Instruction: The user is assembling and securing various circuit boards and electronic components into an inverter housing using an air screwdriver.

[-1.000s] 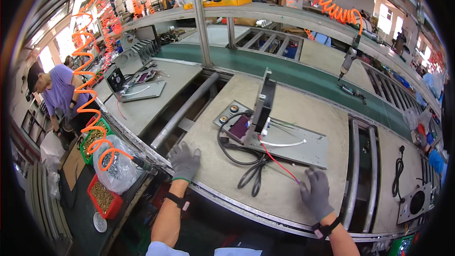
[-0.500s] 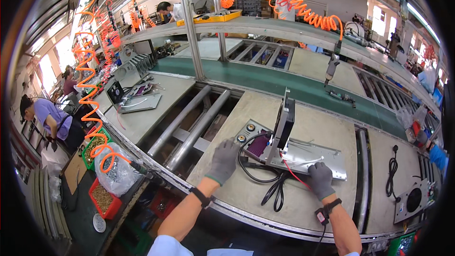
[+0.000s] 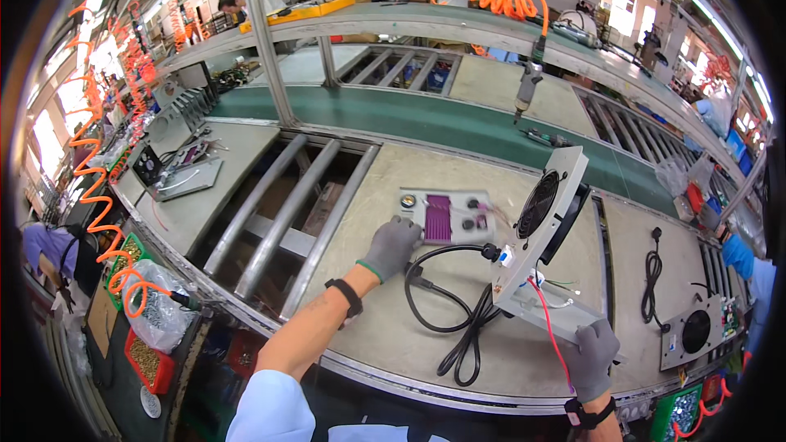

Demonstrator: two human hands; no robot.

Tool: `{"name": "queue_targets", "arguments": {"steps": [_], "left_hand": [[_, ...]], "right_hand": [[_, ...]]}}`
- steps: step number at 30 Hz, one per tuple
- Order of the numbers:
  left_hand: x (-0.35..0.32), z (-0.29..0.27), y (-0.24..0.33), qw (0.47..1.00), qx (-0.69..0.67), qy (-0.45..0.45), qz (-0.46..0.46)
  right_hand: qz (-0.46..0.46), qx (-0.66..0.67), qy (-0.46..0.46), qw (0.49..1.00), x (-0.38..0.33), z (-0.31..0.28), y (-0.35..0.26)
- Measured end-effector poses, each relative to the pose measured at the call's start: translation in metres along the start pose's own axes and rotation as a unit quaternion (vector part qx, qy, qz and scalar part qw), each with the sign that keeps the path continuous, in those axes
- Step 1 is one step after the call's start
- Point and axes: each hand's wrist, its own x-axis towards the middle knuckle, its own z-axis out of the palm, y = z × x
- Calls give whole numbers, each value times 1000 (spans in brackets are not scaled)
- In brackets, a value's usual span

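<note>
A small metal panel (image 3: 416,214) with a purple heat sink (image 3: 439,219) and round knobs lies on the pale work board. My left hand (image 3: 388,250), in a grey glove, has its fingers closed on the panel's left end. To the right, a bent sheet-metal chassis (image 3: 536,307) with a black fan (image 3: 540,205) in its upright plate is tilted up. My right hand (image 3: 593,354), also gloved, grips the chassis's near right end. A black power cord (image 3: 471,336) runs from the chassis and lies coiled on the board. A red wire (image 3: 550,327) hangs beside my right hand.
Metal rollers (image 3: 286,217) lie left of the board, with another part-built chassis (image 3: 188,180) beyond. A green belt (image 3: 393,119) runs behind, below a hanging power screwdriver (image 3: 528,90). A fan panel (image 3: 694,332) lies at right. A red bin of screws (image 3: 150,360) stands lower left.
The chassis has been raised, turned and moved right by my right hand, apart from the heat-sink panel. My left hand has come onto the panel's left end. The view has shifted too.
</note>
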Motion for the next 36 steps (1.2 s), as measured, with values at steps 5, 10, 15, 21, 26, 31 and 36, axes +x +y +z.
{"name": "queue_targets", "arguments": {"steps": [5, 10, 15, 21, 26, 31, 36], "left_hand": [[43, 49, -7, 991, -81, 100, -48], [70, 76, 27, 986, -164, -16, -27], [61, 59, 56, 974, -188, -119, 50], [-2, 21, 102, 958, -221, -165, 79], [-53, -9, 106, 887, -346, -72, 296], [-61, -65, 91, 943, -146, -78, 290], [-45, -81, -7, 961, 93, -96, 241]], "right_hand": [[-9, -9, 12, 1000, -8, -38, -15], [-39, -9, 6, 999, -28, -51, -30], [-94, 11, 15, 995, -22, -43, -48], [-55, 16, 2, 998, -33, -59, -53], [-41, -5, 21, 999, -32, -68, -56], [-31, 23, 29, 999, -31, -72, -65], [-36, 65, -47, 996, -11, -56, -68]]}}
